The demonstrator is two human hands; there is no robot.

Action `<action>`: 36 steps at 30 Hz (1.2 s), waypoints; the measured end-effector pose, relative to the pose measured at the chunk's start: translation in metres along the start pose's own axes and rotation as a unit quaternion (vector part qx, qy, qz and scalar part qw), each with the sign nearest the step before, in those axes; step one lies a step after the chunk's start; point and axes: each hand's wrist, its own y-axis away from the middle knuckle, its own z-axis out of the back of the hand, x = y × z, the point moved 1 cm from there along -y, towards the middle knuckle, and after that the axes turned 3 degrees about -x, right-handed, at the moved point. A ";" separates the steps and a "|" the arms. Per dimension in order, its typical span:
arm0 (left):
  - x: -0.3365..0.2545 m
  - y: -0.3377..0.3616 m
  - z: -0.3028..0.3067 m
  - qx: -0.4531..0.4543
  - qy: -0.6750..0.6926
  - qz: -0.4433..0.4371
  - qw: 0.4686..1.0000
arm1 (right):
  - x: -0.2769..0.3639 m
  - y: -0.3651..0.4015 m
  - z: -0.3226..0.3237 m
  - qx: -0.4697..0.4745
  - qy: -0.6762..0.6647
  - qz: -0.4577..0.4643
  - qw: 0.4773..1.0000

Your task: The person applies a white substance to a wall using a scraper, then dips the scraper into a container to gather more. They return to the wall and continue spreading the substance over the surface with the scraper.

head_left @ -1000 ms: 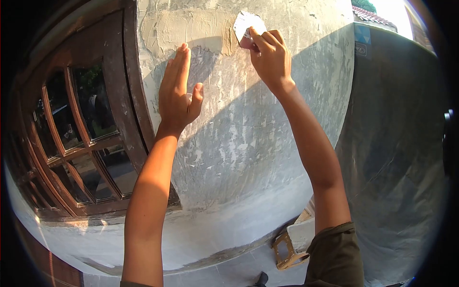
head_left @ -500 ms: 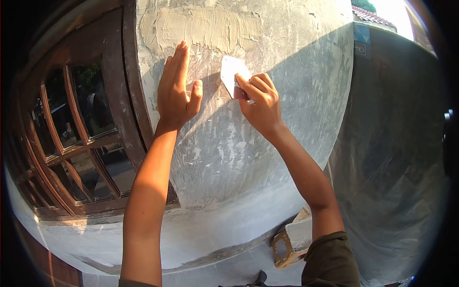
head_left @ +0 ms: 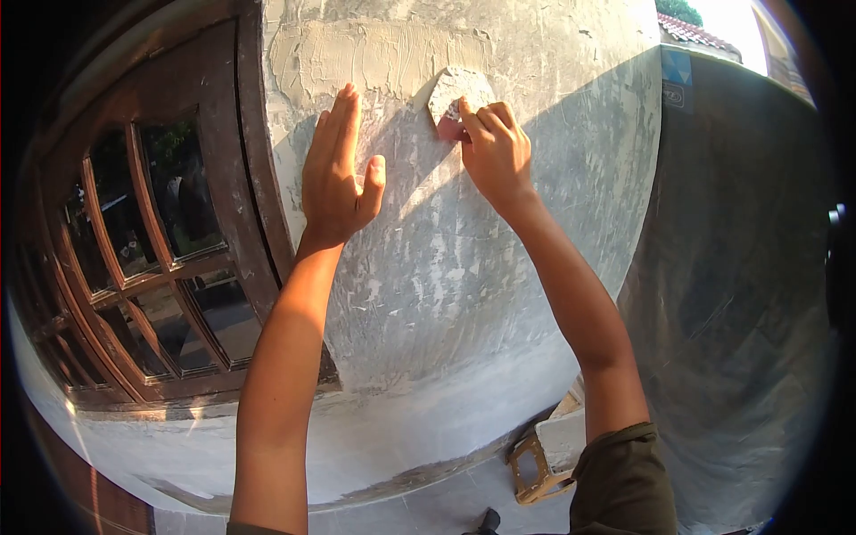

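Fingers of my right hand (head_left: 497, 156) clamp the putty scraper (head_left: 456, 92), its blade angled up-left against the wall (head_left: 464, 267) at the lower right edge of the plaster patch (head_left: 374, 58); my left hand (head_left: 339, 183) rests flat beside it, fingers together.

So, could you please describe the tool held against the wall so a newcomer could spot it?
Find the grey plastered wall right of the brown wooden window frame, then its pale rough patch near the top. At that patch's lower right edge the right hand holds a small flat scraper against the wall. Only it has a whitish coated blade and reddish handle.
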 end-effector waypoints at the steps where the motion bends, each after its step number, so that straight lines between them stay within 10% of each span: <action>1: 0.000 0.000 0.000 0.001 0.000 0.002 1.000 | 0.008 0.010 0.004 0.011 -0.007 -0.008 1.000; 36: 0.002 0.002 0.001 -0.002 0.009 -0.002 1.000 | -0.017 -0.049 -0.010 -0.047 0.034 -0.007 0.998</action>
